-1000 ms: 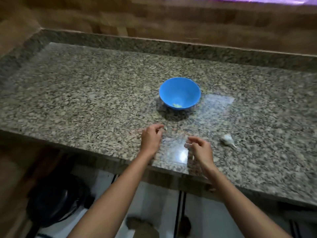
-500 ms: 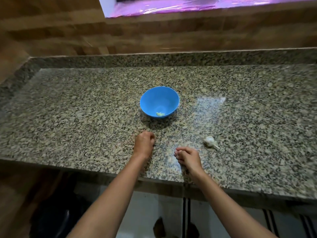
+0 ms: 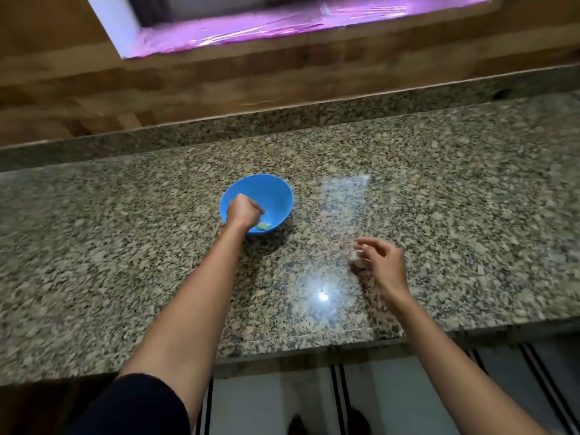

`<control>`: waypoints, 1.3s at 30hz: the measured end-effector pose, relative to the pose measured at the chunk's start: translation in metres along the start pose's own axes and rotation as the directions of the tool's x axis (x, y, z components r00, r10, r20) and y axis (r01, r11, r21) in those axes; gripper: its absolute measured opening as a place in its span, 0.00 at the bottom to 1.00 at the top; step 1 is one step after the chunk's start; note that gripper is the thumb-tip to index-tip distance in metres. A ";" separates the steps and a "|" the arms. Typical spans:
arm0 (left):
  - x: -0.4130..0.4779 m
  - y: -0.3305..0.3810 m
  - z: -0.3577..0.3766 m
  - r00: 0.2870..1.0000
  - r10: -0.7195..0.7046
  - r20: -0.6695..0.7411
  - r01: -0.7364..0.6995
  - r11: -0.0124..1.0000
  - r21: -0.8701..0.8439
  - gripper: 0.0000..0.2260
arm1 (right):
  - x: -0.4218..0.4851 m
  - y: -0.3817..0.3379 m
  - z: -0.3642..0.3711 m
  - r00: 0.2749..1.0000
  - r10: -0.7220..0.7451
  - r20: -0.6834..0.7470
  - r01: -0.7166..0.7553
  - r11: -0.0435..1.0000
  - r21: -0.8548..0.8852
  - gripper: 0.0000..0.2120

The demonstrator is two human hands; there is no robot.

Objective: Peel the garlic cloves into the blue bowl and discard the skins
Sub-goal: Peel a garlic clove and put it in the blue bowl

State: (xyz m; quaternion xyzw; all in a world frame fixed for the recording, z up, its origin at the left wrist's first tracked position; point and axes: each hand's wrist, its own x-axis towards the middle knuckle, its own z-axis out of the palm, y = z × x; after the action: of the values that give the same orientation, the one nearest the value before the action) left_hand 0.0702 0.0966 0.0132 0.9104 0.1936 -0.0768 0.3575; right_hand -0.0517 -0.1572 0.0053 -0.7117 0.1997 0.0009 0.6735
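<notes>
**Hands at the blue bowl on the granite counter**

Granite counter (image 3: 125,246) is carrying everything here, and the blue bowl (image 3: 273,196) is sitting upright near its middle, about halfway between the front edge and the raised back edge. A few pale peeled garlic pieces (image 3: 263,226) are lying at the bottom of the bowl, against its near wall.

The left hand (image 3: 243,211) is hanging over the near-left rim of the bowl with its knuckles up and its fingers curled into a loose fist. What, if anything, the fist is holding is hidden, so I cannot tell.

The right hand (image 3: 381,262) is hovering low over the counter, to the right of the bowl and closer to the front edge, well apart from the left hand. Its fingers are bending loosely and spreading apart, not closing into a grip. A small pale bit (image 3: 354,256) is showing just at the fingertips, too blurred to name, and I cannot tell whether they are touching it.

A dark sleeve (image 3: 131,406) is covering the left upper arm at the bottom of the view.
</notes>
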 end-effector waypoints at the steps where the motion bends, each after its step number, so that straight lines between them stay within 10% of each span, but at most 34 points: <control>1: -0.002 -0.001 -0.001 0.999 0.002 -0.051 -0.004 1.000 -0.028 0.11 | 0.001 0.002 -0.006 0.999 -0.011 -0.053 0.012 1.000 0.018 0.09; 6: -0.080 0.016 0.012 0.893 0.224 -0.391 -0.326 0.920 -0.217 0.08 | 0.008 0.017 -0.031 0.973 -0.074 -0.217 0.035 0.984 -0.177 0.12; 11: -0.134 0.035 0.116 0.899 0.302 0.317 -0.255 0.949 -0.183 0.20 | 0.020 0.035 -0.025 0.996 0.069 -0.062 -0.078 0.986 -0.150 0.10; 15: -0.125 0.036 0.147 0.922 0.314 0.227 -0.277 0.944 -0.179 0.17 | 0.014 0.041 -0.013 0.989 0.143 -0.024 -0.145 0.985 -0.099 0.10; 22: -0.139 0.000 0.113 0.917 0.290 0.273 -0.003 0.690 -0.724 0.14 | -0.013 0.028 0.003 0.931 0.262 0.253 -0.325 0.911 0.253 0.11; 29: -0.151 -0.019 0.092 0.940 0.338 -0.058 -0.316 0.788 -0.528 0.05 | -0.021 0.033 0.025 0.890 0.304 0.339 -0.419 0.839 0.348 0.16; 39: -0.166 -0.017 0.091 0.888 0.443 -0.121 -0.453 0.801 -0.391 0.07 | -0.027 0.032 0.034 0.850 0.387 0.358 -0.520 0.731 0.443 0.17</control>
State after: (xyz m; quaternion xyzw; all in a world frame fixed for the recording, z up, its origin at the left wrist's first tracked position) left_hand -0.0882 -0.0030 -0.0176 0.8359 -0.0111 0.0627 0.5452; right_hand -0.0769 -0.1170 -0.0216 -0.4239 0.2777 0.1983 0.8389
